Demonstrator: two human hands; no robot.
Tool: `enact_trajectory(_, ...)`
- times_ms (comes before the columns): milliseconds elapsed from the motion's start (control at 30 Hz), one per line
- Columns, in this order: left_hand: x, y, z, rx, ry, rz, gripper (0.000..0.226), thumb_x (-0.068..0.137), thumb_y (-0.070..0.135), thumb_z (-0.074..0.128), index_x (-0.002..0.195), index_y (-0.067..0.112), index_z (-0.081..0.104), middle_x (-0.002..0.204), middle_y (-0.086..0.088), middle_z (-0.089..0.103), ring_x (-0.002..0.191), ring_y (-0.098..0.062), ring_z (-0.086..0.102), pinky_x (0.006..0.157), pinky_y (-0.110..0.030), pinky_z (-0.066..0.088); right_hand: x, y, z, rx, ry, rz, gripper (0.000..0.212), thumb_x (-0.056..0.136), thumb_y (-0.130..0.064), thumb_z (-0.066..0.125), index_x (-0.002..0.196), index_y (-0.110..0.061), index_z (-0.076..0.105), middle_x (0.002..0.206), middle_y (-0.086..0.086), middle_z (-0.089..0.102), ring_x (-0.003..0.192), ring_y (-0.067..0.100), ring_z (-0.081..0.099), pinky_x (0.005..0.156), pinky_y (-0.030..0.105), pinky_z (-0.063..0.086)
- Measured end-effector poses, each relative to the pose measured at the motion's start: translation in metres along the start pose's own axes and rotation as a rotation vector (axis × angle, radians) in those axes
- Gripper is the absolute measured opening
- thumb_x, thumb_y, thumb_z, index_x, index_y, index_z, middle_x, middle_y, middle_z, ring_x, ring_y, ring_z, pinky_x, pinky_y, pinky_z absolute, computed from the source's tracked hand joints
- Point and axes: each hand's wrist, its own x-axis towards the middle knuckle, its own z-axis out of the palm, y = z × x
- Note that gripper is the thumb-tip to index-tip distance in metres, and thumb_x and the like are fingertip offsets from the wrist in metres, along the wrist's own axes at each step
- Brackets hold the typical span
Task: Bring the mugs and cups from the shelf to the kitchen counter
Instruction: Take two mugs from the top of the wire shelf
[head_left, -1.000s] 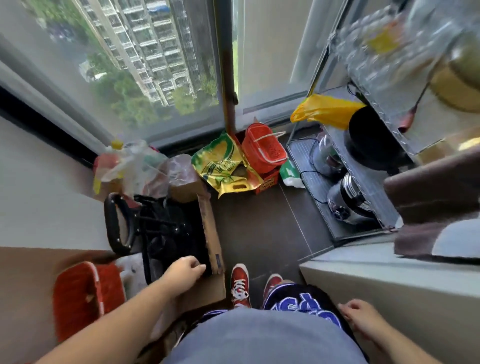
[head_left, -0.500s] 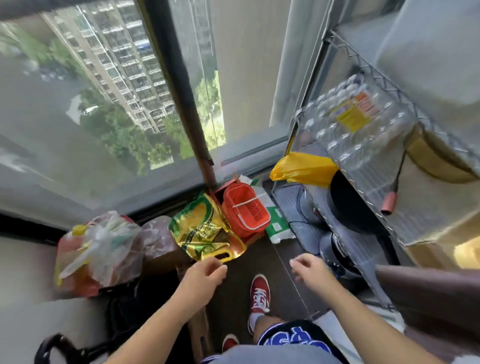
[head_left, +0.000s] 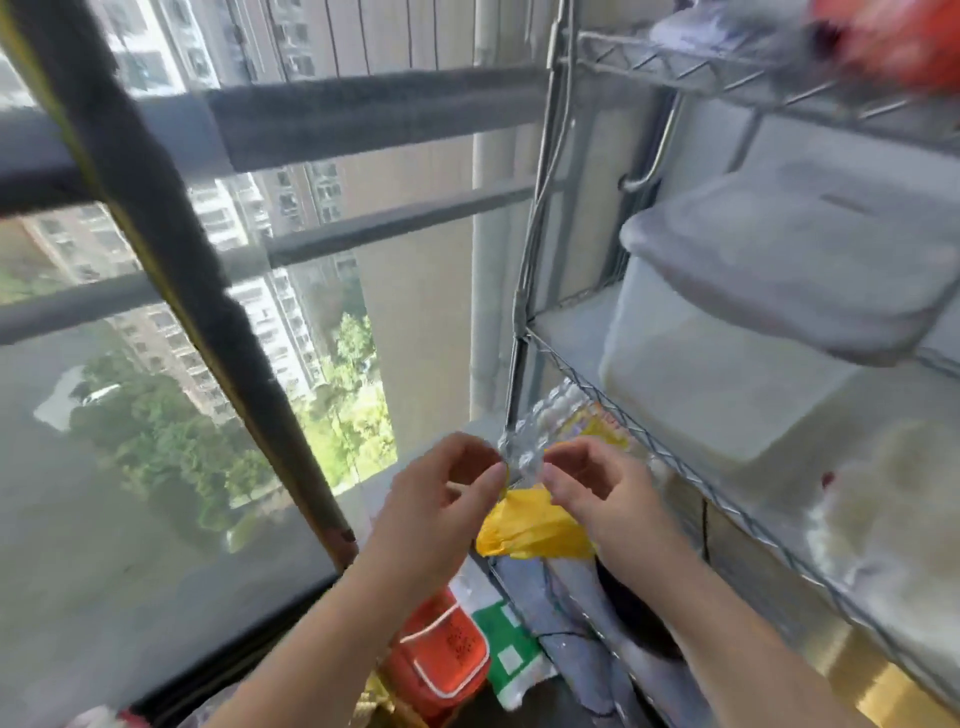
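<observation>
Shelf (head_left: 649, 441); both hands' fingers (head_left: 485, 480) curled, empty.

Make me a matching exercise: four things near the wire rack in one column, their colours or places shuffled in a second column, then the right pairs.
1. basket
2. crumpled bag
3. lidded storage box
4. left hand

A. yellow
B. on the wire rack shelf
C. red-orange, on the floor
D. raised beside the right hand

Pairs: 1-C, 2-A, 3-B, 4-D
</observation>
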Motion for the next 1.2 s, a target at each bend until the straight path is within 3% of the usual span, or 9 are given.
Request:
enact_trajectory(67,0.022,0.031,-0.002,-0.054,0.002,0.098,0.006,0.086,0.033,0.065,0.091,0.028,0.064,0.089,0.013,0.07,0.075,-0.011,0.066,0.066,-0.029,0.055,0.004,-0.031,-0.014,0.0,0.06,-0.079,0.029,0.07,-0.05,0.068,0.094,-0.035,0.068,0.087,-0.008,0.073,0.076,0.008,0.066,0.069,0.019,0.053)
enact_trajectory(233,0.064,0.095,-0.011,-0.111,-0.026,0.323,0.02,0.079,0.042,0.066,0.096,0.03,0.065,0.091,0.01,0.072,0.087,-0.01,0.068,0.073,-0.031,0.056,0.007,-0.104,-0.047,-0.04,0.178,-0.237,0.029,0.069,-0.046,0.071,0.096,-0.039,0.066,0.094,-0.008,0.072,0.082,0.008,0.066,0.073,0.023,0.054)
enact_trajectory(400,0.099,0.151,-0.017,-0.166,-0.079,0.491,0.018,0.078,0.042,0.066,0.094,0.033,0.064,0.091,0.013,0.07,0.069,-0.003,0.064,0.063,-0.03,0.054,0.007,-0.166,-0.075,-0.157,0.323,-0.394,0.033,0.068,-0.05,0.069,0.099,-0.041,0.064,0.098,-0.014,0.07,0.084,0.006,0.066,0.07,0.016,0.05)
enact_trajectory(600,0.134,0.223,-0.029,-0.173,-0.096,0.713,0.021,0.081,0.037,0.073,0.099,0.029,0.065,0.096,0.011,0.069,0.093,-0.004,0.065,0.076,-0.026,0.055,0.001,-0.24,-0.106,-0.298,0.492,-0.566,0.033,0.071,-0.045,0.073,0.103,-0.039,0.063,0.1,-0.013,0.069,0.09,0.007,0.065,0.072,0.012,0.048)
enact_trajectory(733,0.155,0.278,-0.042,-0.153,-0.058,0.848,0.048,0.072,0.06,0.065,0.11,0.032,0.061,0.106,0.016,0.065,0.103,0.002,0.061,0.085,-0.028,0.054,-0.004,-0.3,-0.13,-0.409,0.597,-0.694,0.044,0.069,-0.057,0.071,0.108,-0.042,0.06,0.107,-0.017,0.067,0.101,0.005,0.064,0.078,0.019,0.052)
enact_trajectory(867,0.175,0.344,-0.051,-0.171,0.007,0.924,0.057,0.068,0.065,0.062,0.113,0.031,0.057,0.111,0.015,0.061,0.106,-0.009,0.059,0.091,-0.04,0.052,-0.001,-0.36,-0.155,-0.517,0.724,-0.78,0.045,0.07,-0.054,0.072,0.11,-0.038,0.058,0.107,-0.017,0.065,0.103,0.0,0.061,0.081,0.027,0.054)
enact_trajectory(967,0.192,0.387,-0.056,-0.153,0.097,0.976,0.046,0.077,0.052,0.069,0.113,0.027,0.056,0.112,0.008,0.062,0.106,-0.013,0.058,0.091,-0.036,0.048,0.003,-0.398,-0.173,-0.559,0.841,-0.818,0.043,0.071,-0.046,0.076,0.109,-0.033,0.059,0.106,-0.013,0.066,0.097,0.004,0.063,0.08,0.026,0.053)
enact_trajectory(1067,0.211,0.421,-0.064,-0.043,0.172,0.979,0.047,0.081,0.053,0.064,0.117,0.025,0.054,0.117,0.006,0.061,0.107,-0.013,0.056,0.087,-0.031,0.042,0.007,-0.431,-0.185,-0.613,0.893,-0.811,0.04,0.072,-0.044,0.077,0.105,-0.029,0.06,0.102,-0.009,0.066,0.092,0.008,0.064,0.077,0.022,0.051)
enact_trajectory(1200,0.238,0.462,-0.08,0.043,0.275,0.953,0.04,0.085,0.049,0.06,0.114,0.021,0.057,0.113,0.002,0.066,0.105,-0.02,0.059,0.087,-0.038,0.049,0.022,-0.471,-0.194,-0.77,1.083,-0.786,0.033,0.074,-0.041,0.072,0.099,-0.022,0.061,0.084,-0.004,0.068,0.081,0.016,0.065,0.072,0.028,0.051)
